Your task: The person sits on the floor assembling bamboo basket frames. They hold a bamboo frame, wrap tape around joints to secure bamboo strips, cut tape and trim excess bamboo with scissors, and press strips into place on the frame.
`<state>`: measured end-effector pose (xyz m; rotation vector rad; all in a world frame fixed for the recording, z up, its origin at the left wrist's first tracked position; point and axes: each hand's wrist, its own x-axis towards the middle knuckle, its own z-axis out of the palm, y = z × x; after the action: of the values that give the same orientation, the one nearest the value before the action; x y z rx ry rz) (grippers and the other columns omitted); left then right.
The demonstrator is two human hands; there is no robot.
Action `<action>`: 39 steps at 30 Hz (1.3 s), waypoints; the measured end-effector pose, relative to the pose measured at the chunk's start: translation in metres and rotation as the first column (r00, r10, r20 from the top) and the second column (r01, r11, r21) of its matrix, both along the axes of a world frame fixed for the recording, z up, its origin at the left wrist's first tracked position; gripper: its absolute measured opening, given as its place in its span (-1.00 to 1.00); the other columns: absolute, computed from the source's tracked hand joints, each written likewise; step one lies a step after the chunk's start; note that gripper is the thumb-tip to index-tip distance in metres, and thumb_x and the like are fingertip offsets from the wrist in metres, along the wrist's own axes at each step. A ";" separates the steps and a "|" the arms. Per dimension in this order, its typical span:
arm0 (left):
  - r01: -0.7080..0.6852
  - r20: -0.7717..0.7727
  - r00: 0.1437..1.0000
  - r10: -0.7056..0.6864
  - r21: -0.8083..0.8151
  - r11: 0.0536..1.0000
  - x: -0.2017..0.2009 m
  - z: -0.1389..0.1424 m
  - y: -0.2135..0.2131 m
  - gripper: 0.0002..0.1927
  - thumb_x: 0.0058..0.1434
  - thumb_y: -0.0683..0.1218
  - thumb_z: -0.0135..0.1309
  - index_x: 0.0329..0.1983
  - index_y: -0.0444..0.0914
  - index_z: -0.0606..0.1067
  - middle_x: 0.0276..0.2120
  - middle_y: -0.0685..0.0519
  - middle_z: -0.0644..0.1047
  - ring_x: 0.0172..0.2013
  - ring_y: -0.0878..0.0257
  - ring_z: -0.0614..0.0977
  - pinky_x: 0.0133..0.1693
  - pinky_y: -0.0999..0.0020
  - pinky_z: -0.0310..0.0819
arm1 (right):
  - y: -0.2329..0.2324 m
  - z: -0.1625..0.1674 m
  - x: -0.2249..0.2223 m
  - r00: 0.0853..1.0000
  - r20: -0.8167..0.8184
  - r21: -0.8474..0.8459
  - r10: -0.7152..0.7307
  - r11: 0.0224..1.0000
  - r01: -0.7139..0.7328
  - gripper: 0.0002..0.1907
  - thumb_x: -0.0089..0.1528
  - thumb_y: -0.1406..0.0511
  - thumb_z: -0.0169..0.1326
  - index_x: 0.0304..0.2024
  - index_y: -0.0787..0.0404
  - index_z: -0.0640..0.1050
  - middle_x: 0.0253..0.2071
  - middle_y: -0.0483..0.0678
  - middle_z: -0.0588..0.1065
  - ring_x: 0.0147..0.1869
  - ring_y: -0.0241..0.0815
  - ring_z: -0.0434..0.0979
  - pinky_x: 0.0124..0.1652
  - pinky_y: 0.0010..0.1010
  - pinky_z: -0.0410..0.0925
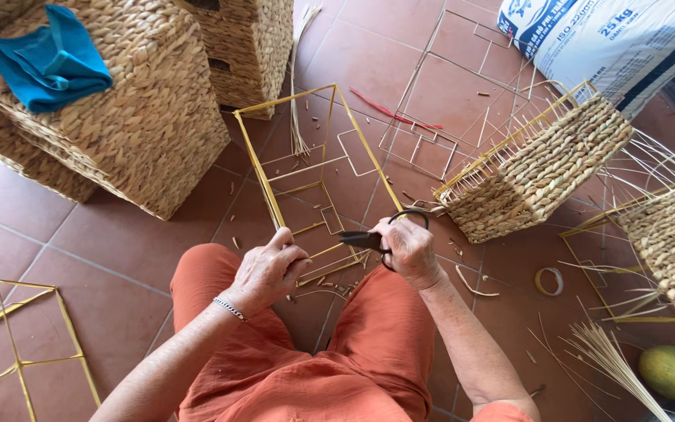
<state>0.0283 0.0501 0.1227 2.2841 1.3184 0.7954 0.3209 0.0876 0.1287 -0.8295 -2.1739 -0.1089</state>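
My right hand (408, 248) grips black scissors (369, 238), their blades pointing left toward my left hand (269, 270). The left hand is closed around the near bar of a yellow metal frame (318, 168) that lies on the red tiled floor in front of my knees. I sit in orange trousers, a bead bracelet on my left wrist. What the blades touch is hidden between my hands.
Finished woven baskets (142, 101) stand at the upper left, a blue cloth (48, 62) on one. Half-woven baskets (533, 168) sit to the right, beside a white sack (619, 39), a tape roll (548, 281), loose straw (611, 355) and a green-yellow fruit (672, 371). Another yellow frame (17, 344) lies lower left.
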 end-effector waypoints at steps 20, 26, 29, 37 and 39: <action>-0.083 0.290 0.953 0.092 -0.043 0.996 0.001 -0.031 0.002 -0.78 -0.02 -0.19 0.31 -0.27 -0.18 0.64 -0.27 0.00 0.49 -0.38 0.03 0.66 -0.35 0.18 0.58 | -0.027 -0.009 -0.091 0.955 -0.234 -0.202 0.181 0.952 -0.230 -0.58 -0.06 0.58 0.14 -0.17 0.16 0.51 -0.43 -0.11 0.46 -0.39 -0.14 0.52 -0.34 -0.31 0.41; -0.060 0.254 0.965 0.070 -0.049 0.997 -0.008 -0.028 0.005 -0.85 0.06 -0.18 0.27 -0.28 -0.19 0.62 -0.25 0.02 0.52 -0.37 0.05 0.68 -0.34 0.18 0.59 | -0.006 -0.023 -0.069 0.977 -0.119 -0.252 0.174 0.947 -0.200 -0.62 -0.01 0.55 0.17 -0.15 0.19 0.52 -0.39 -0.04 0.52 -0.38 -0.07 0.58 -0.36 -0.26 0.44; -0.073 0.218 0.973 0.079 -0.038 0.997 -0.015 -0.023 0.006 -0.89 0.14 -0.12 0.30 -0.31 -0.21 0.61 -0.24 0.02 0.52 -0.40 0.08 0.68 -0.36 0.20 0.58 | 0.009 -0.029 -0.039 0.997 -0.065 -0.157 0.050 0.986 -0.060 -0.67 0.09 0.55 0.15 -0.12 0.16 0.53 -0.37 -0.02 0.54 -0.39 -0.06 0.59 -0.37 -0.26 0.44; -0.041 0.218 0.975 0.045 -0.021 0.999 -0.014 -0.013 0.006 -0.91 0.15 -0.12 0.27 -0.31 -0.21 0.61 -0.26 0.02 0.50 -0.41 0.13 0.69 -0.37 0.27 0.60 | 0.018 -0.032 0.031 0.972 -0.114 -0.288 -0.206 0.943 0.166 -0.68 0.08 0.55 0.20 -0.15 0.17 0.58 -0.51 -0.08 0.52 -0.47 -0.24 0.56 -0.42 -0.38 0.42; -0.040 0.203 0.978 0.043 -0.020 0.999 -0.012 -0.011 0.007 -0.92 0.15 -0.13 0.27 -0.32 -0.22 0.61 -0.26 0.01 0.50 -0.41 0.12 0.69 -0.37 0.26 0.60 | 0.016 -0.032 0.033 0.962 -0.170 -0.348 -0.214 0.926 0.144 -0.71 0.10 0.52 0.24 -0.14 0.18 0.58 -0.45 -0.07 0.56 -0.42 -0.30 0.58 -0.39 -0.43 0.44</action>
<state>0.0163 0.0576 0.1121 2.1048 1.2774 0.9990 0.3541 0.1038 0.0965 -1.1786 -1.9425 0.2520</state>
